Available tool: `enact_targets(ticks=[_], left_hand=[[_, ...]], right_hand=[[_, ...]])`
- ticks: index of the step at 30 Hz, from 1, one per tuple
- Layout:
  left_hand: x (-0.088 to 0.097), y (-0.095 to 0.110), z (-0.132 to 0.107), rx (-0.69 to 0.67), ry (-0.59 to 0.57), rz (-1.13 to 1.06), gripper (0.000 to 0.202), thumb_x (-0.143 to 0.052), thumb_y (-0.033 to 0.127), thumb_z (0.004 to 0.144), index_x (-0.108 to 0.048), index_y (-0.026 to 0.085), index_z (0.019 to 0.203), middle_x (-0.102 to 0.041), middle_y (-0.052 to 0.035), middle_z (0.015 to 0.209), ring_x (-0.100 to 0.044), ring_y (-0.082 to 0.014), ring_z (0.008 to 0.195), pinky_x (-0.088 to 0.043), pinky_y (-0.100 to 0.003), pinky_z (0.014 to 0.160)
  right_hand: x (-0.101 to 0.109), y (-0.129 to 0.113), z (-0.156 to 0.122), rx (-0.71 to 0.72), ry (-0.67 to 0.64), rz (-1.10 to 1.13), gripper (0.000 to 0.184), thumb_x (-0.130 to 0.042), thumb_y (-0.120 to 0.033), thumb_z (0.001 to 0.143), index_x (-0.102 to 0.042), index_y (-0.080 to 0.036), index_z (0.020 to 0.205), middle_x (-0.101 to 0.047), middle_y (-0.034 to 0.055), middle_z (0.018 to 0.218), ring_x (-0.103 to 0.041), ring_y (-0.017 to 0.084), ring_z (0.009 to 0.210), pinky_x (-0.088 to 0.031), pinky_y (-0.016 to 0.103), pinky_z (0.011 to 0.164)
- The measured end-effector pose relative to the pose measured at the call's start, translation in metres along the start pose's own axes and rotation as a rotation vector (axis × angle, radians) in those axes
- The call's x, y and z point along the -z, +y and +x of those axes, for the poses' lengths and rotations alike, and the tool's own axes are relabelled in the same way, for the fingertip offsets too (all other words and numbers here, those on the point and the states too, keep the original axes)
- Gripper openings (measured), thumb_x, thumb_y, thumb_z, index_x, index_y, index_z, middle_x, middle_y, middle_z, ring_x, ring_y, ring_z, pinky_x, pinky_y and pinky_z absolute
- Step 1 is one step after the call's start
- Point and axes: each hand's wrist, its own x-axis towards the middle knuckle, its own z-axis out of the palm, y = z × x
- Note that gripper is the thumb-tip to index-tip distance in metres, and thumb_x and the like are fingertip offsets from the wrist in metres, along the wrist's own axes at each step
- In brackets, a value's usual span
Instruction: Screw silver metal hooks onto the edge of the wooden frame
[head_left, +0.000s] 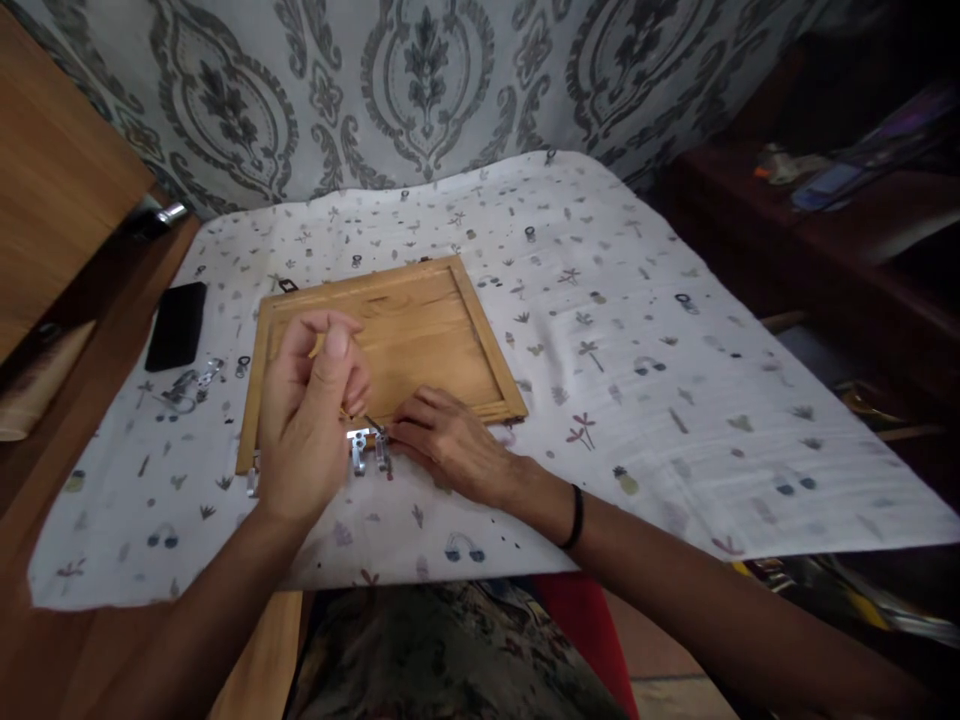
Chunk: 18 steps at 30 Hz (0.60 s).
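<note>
A shallow wooden frame panel (420,330) lies flat on a white printed cloth (637,400). My left hand (311,420) hovers over its near edge with the fingers curled together; what it holds is hidden. My right hand (450,445) rests on the cloth at the panel's near edge, fingertips pinched on a thin dark screw or tool tip (375,427). A small silver metal hinge (367,447) sits at that edge between the two hands. A black band is around my right wrist.
A black phone (176,325) lies at the cloth's left side, with a small heap of silver metal parts (187,385) just below it. A wooden board (52,180) stands at the far left. Dark wooden shelves (840,230) with clutter are at the right.
</note>
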Motion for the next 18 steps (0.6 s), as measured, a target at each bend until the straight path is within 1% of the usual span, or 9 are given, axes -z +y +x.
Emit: enact_targets(ticks=[3, 5, 8, 9, 10, 12, 15, 16, 18], left_hand=[[-0.005, -0.001, 0.0, -0.016, -0.001, -0.067, 0.017, -0.063, 0.032, 0.096, -0.059, 0.023, 0.083, -0.027, 0.0077, 0.05, -0.02, -0.0088, 0.042, -0.016, -0.025, 0.039], [-0.004, -0.002, 0.005, 0.016, -0.111, -0.105, 0.018, -0.064, 0.033, 0.096, -0.059, 0.023, 0.082, -0.021, 0.0098, 0.047, -0.014, -0.0073, 0.039, -0.012, -0.024, 0.038], [0.004, -0.001, 0.015, 0.106, -0.363, -0.117, 0.019, -0.068, 0.037, 0.093, -0.061, 0.022, 0.083, -0.018, 0.011, 0.045, -0.012, -0.0058, 0.037, -0.011, -0.023, 0.037], [0.006, -0.001, 0.017, 0.122, -0.41, -0.113, 0.02, -0.069, 0.038, 0.092, -0.061, 0.022, 0.083, -0.018, 0.0109, 0.045, -0.012, -0.0058, 0.037, -0.011, -0.023, 0.037], [0.008, -0.001, 0.018, 0.125, -0.417, -0.101, 0.02, -0.069, 0.038, 0.092, -0.062, 0.022, 0.083, -0.021, 0.0104, 0.045, -0.014, -0.0062, 0.037, -0.013, -0.024, 0.038], [0.01, -0.002, 0.017, 0.093, -0.322, -0.038, 0.021, -0.067, 0.04, 0.093, -0.063, 0.022, 0.085, -0.031, 0.0073, 0.048, -0.025, -0.0084, 0.04, -0.022, -0.025, 0.04], [0.006, -0.002, 0.009, 0.022, -0.115, 0.082, 0.019, -0.063, 0.043, 0.096, -0.063, 0.024, 0.092, -0.048, 0.001, 0.062, -0.045, -0.0136, 0.058, -0.038, -0.029, 0.054], [0.004, -0.002, 0.006, 0.007, -0.072, 0.1, 0.018, -0.063, 0.042, 0.097, -0.063, 0.025, 0.093, -0.048, 0.0005, 0.066, -0.046, -0.0143, 0.062, -0.039, -0.03, 0.057], [-0.002, -0.002, 0.001, -0.016, -0.026, 0.097, 0.015, -0.062, 0.04, 0.098, -0.059, 0.026, 0.091, -0.041, 0.0018, 0.065, -0.04, -0.0135, 0.059, -0.035, -0.029, 0.054]], right_hand=[[0.001, -0.001, 0.0, -0.011, -0.013, 0.005, 0.024, -0.054, -0.027, 0.104, -0.073, -0.014, 0.097, -0.067, 0.009, 0.093, -0.051, 0.021, 0.088, -0.046, 0.034, 0.078], [0.001, -0.001, 0.001, -0.008, -0.007, 0.001, 0.024, -0.054, -0.027, 0.103, -0.073, -0.014, 0.095, -0.067, 0.0088, 0.092, -0.051, 0.021, 0.087, -0.046, 0.034, 0.078], [0.0, -0.001, 0.001, 0.003, 0.007, -0.003, 0.023, -0.055, -0.026, 0.103, -0.072, -0.014, 0.092, -0.067, 0.0082, 0.089, -0.051, 0.021, 0.086, -0.046, 0.034, 0.077], [0.0, 0.0, 0.001, 0.003, 0.012, -0.004, 0.023, -0.055, -0.026, 0.103, -0.072, -0.014, 0.091, -0.067, 0.008, 0.089, -0.051, 0.021, 0.086, -0.046, 0.034, 0.077], [-0.001, 0.0, 0.001, 0.003, 0.013, -0.004, 0.023, -0.056, -0.025, 0.103, -0.072, -0.014, 0.09, -0.067, 0.0079, 0.089, -0.051, 0.021, 0.086, -0.046, 0.034, 0.077], [-0.001, 0.0, 0.001, 0.004, 0.008, -0.001, 0.022, -0.057, -0.025, 0.102, -0.071, -0.014, 0.09, -0.067, 0.0083, 0.089, -0.051, 0.021, 0.087, -0.046, 0.034, 0.078], [0.001, -0.001, 0.002, 0.004, -0.003, 0.012, 0.021, -0.058, -0.024, 0.101, -0.071, -0.013, 0.09, -0.067, 0.009, 0.09, -0.051, 0.022, 0.088, -0.046, 0.034, 0.079], [0.001, -0.001, 0.002, 0.001, -0.005, 0.014, 0.021, -0.058, -0.024, 0.101, -0.072, -0.013, 0.09, -0.067, 0.009, 0.09, -0.051, 0.022, 0.088, -0.046, 0.033, 0.079], [0.001, -0.001, 0.002, -0.006, -0.005, 0.008, 0.022, -0.057, -0.025, 0.102, -0.072, -0.013, 0.091, -0.067, 0.009, 0.09, -0.05, 0.022, 0.087, -0.046, 0.033, 0.078]])
